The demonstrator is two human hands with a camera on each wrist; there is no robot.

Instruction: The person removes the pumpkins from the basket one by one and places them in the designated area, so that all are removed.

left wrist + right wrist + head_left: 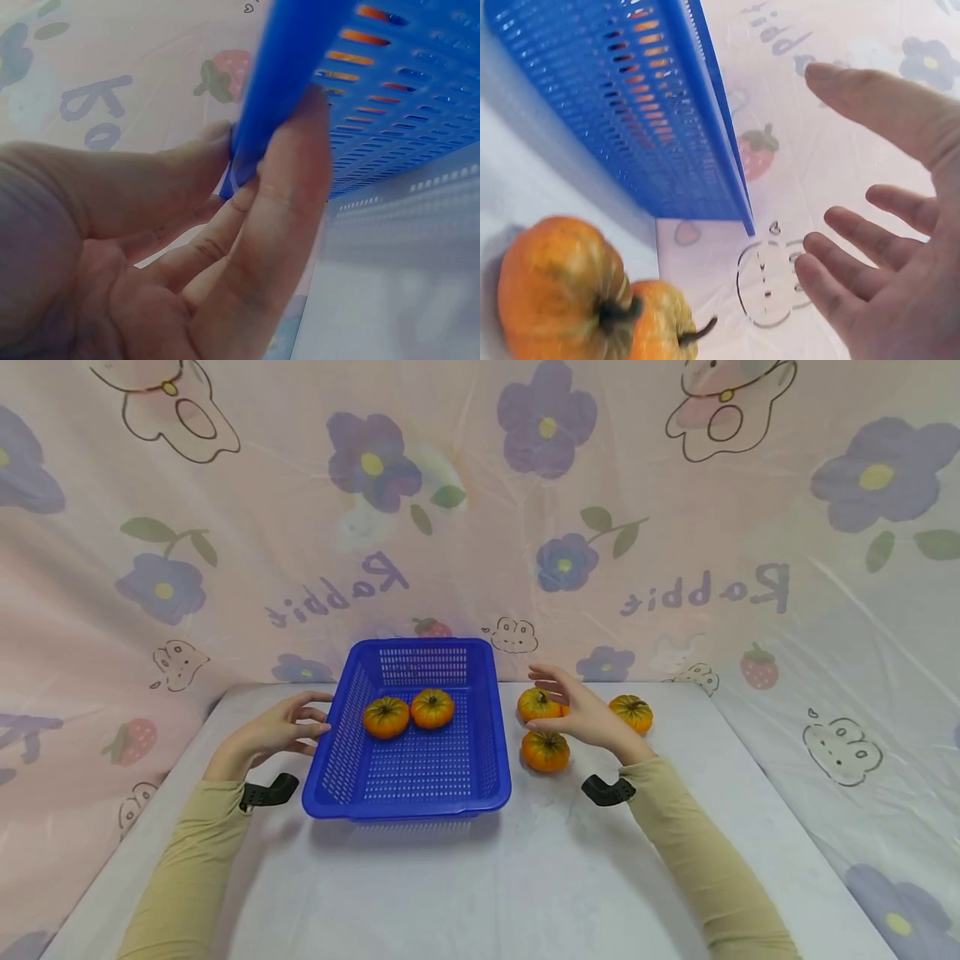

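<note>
A blue plastic basket [420, 811] with perforated walls stands on the white table, with two small orange pumpkins [386, 717] inside it. My left hand [150, 232] holds the basket's left rim, thumb on one side and fingers on the other. My right hand [570, 714] hovers over pumpkins to the right of the basket, fingers spread and holding nothing. Below it lies one pumpkin [546, 752], and a second pumpkin [534, 703] is partly covered by its fingers. Another pumpkin [631, 714] sits beyond the right wrist.
A patterned cloth [465, 527] with flowers and rabbits hangs behind and beside the table [525, 885]. Each wrist carries a black mount [607, 791]. The basket's right wall stands between the inside pumpkins and those on the table.
</note>
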